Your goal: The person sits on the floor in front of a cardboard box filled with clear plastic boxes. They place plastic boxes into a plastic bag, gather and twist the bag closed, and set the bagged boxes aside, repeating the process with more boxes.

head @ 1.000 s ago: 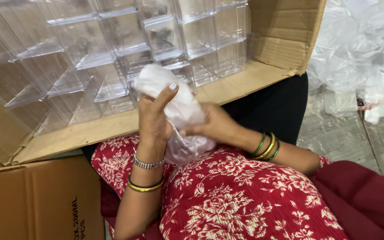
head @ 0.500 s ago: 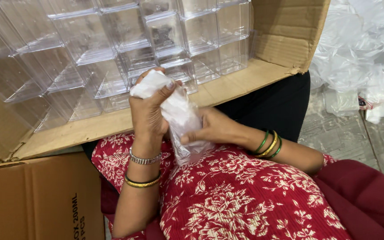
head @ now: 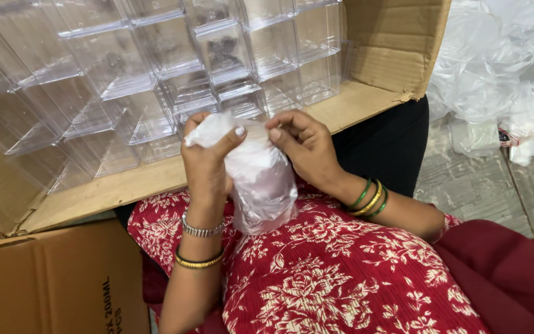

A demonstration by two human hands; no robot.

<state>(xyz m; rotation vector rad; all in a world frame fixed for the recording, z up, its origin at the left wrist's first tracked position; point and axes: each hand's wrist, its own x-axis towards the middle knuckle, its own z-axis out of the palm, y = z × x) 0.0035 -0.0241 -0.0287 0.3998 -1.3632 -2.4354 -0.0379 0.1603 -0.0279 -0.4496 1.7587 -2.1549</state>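
Note:
Both my hands hold a small clear plastic bag (head: 261,182) over my lap, with something pale and rounded inside it. My left hand (head: 208,162) grips the bag's upper left edge between thumb and fingers. At the upper right edge, my right hand (head: 304,145) pinches the plastic. The bag's bottom rests against my red floral dress (head: 341,272). What the bag contains is not clear through the plastic.
A large cardboard box (head: 378,55) lies open just beyond my hands, filled with several clear square plastic containers (head: 217,55). Another cardboard box (head: 50,284) sits at lower left. A heap of clear plastic bags (head: 502,68) lies on the floor to the right.
My right hand has come up from under the bag to pinch its top edge. The bag now hangs upright between both hands instead of lying bunched under my left hand.

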